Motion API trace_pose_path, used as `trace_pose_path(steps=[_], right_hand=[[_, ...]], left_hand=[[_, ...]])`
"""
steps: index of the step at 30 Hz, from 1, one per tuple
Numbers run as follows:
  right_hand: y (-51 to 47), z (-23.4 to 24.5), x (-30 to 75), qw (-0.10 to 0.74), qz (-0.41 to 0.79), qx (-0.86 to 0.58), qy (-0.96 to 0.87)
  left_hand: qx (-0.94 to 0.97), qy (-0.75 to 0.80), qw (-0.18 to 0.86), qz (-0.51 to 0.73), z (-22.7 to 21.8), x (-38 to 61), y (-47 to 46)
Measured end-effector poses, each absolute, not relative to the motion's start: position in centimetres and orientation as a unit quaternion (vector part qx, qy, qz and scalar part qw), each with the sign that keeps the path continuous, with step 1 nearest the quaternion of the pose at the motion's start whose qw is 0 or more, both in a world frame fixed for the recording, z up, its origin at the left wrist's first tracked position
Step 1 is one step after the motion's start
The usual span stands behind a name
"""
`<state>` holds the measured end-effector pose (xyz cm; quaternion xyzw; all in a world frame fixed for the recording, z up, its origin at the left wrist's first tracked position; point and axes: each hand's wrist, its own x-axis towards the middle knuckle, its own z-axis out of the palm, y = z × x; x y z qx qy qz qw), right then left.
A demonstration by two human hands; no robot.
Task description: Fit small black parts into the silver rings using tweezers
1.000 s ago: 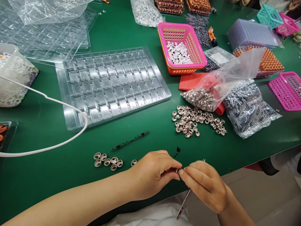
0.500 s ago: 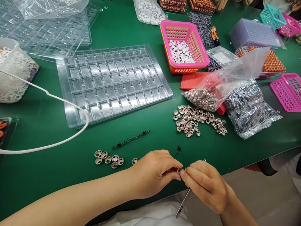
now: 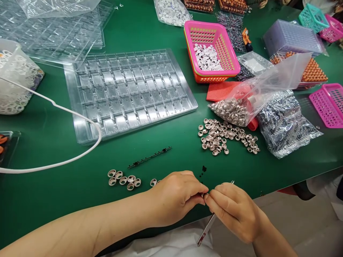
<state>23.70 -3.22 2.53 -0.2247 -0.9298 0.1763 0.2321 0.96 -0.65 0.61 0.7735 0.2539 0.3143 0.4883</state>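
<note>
My left hand [image 3: 175, 198] is closed in a pinch at the table's near edge, its thumb and forefinger around a small silvery part [image 3: 203, 195] that is mostly hidden. My right hand [image 3: 235, 210] meets it there, fingertips pressed against the same part. Tweezers [image 3: 206, 229] lie through the right hand's grip, one end slanting down toward the lap and the points showing above the knuckles. Left of the left hand is a group of silvery cup-like rings [image 3: 123, 180], with another ring [image 3: 153, 182] beside the wrist. A thin black strip with small pegs [image 3: 148, 157] lies beyond.
A heap of rings [image 3: 214, 137] lies before a plastic bag of rings [image 3: 230, 111]. A clear compartment tray [image 3: 128, 94] fills the middle. Pink basket [image 3: 193, 32] holds white oval pieces. A white cable [image 3: 88, 153] loops at left; black bits [image 3: 204, 168] lie near the hands.
Both hands stay at nearly the same spot, fingertips together. The lower end of the tweezers has swung slightly left. The view has shifted a little.
</note>
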Motion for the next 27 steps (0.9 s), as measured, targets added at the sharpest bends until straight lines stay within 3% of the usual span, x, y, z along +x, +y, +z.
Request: trace_pose_path(steps=[27], right_hand=[[-4.1,1.4,24.0,0.276,0.129,-0.251,-0.919]], left_hand=[[0.73,0.287,0.525,0.33,0.3,1.1,-0.5]])
